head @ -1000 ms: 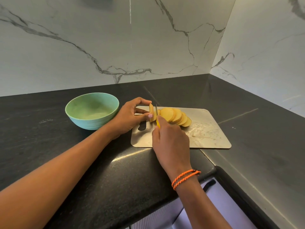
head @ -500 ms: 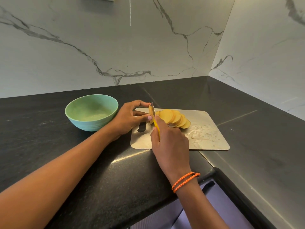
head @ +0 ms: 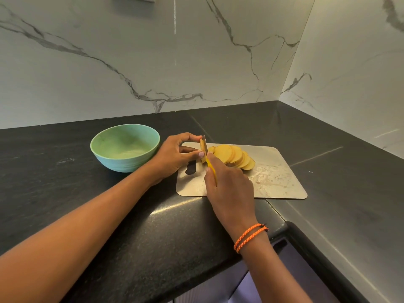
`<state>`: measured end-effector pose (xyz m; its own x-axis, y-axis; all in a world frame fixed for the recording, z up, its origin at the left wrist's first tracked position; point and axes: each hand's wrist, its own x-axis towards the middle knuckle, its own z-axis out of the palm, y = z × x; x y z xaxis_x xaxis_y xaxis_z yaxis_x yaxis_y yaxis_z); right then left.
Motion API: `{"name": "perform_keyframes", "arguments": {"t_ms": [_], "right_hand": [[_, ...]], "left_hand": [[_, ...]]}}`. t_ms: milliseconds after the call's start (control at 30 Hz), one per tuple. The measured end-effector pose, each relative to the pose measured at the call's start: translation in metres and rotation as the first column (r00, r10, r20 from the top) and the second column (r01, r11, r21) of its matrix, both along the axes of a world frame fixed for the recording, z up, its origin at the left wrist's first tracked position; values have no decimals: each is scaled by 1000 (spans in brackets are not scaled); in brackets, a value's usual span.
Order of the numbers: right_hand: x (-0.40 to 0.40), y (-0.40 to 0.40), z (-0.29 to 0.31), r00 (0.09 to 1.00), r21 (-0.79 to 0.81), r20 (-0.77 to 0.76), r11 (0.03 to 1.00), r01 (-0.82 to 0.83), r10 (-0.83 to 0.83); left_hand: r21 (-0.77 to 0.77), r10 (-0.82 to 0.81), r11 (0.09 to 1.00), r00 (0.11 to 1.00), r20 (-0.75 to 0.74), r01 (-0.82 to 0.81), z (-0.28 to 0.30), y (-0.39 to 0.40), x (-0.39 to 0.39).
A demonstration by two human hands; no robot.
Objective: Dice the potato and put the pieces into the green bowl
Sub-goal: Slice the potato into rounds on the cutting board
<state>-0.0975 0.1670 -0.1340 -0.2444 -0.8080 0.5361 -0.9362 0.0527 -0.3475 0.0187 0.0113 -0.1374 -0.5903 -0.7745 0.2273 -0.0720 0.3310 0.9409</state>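
On the metal cutting board (head: pixel 282 184), near its left end, the last unsliced piece of the potato (head: pixel 202 152) is held upright on edge. It is pinched by the left hand (head: pixel 175 156), with the forefinger curled over its top and the thumb pressed against its near side. Pale yellow flesh is shown on the piece, with a thin brownish skin at the rim. Just right of it, the knife (head: pixel 207 157) is set against its cut face, blade upright and tip pointing away from the person. The yellow handle of the knife is gripped by the right hand (head: pixel 229 184), fingers wrapped round it and the forefinger laid along the top. Right of the blade, a row of round potato slices (head: pixel 234 156) is fanned out, each slice leaning on the next, flat faces a smooth yellow. A wet, whitish smear is seen on the bare metal right of the slices, and a slot-shaped handle hole is cut into the board's left end, partly covered by the left hand. Left of the board, apart from it, the green bowl (head: pixel 125 147) is stood on the black stone counter (head: pixel 109 215); no potato pieces are seen inside it. Two orange braided cords (head: pixel 250 237) are worn at the right wrist. Behind the board, white marble-look wall panels (head: pixel 153 62) are met in a corner. No brand, label or writing can be read anywhere.
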Motion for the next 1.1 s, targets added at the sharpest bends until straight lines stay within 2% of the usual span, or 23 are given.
{"name": "perform_keyframes", "arguments": {"t_ms": [333,533,800,1100], "right_hand": [[2,4,-1,1000,91,10,996,-4,4],[4,1,-1,1000,85,-7,996,15,-14],[0,-14,5,998,84,69,996,-5,0],[4,-10,2,1000,132,5,991,-1,1]], "left_hand": [[-67,69,995,997,21,-67,-3,0,-2],[-65,78,995,996,42,-75,-2,0,-2],[-74,79,994,995,58,-75,-3,-3,-1],[-53,90,995,993,79,-86,-2,-6,-1]]}}
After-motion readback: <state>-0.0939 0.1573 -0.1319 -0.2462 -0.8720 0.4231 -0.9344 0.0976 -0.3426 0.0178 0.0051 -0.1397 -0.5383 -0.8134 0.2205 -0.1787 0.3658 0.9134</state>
